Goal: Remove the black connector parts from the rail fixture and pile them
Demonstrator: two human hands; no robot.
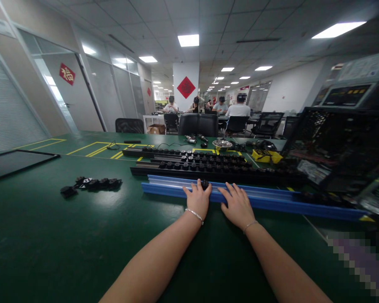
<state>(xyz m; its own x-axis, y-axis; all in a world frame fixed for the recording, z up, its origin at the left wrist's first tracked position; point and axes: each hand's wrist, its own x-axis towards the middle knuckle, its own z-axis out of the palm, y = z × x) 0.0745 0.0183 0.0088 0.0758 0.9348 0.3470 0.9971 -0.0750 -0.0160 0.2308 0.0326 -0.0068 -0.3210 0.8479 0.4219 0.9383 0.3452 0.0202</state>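
Observation:
A long blue channel rail (pixel 164 189) lies across the green table before me. My left hand (pixel 197 200) rests over its trough, with a small round black part (pixel 204 184) between thumb and index finger. The other left fingers are spread over the rail. To the right, my right hand (pixel 238 206) lies on the same rail, fingers apart and holding nothing visible. Left of the rail sits a loose cluster of small black parts (pixel 104 184). Beyond it, black rails (pixel 142 171) carry rows of similar black pieces.
A black-framed panel (pixel 22 162) lies at the left. Toward the back stand a metal bowl (pixel 222 144) and a yellow tray (pixel 267 157). A large dark open-sided case (pixel 322 139) rises at the right, near the rail. Several people sit at far tables.

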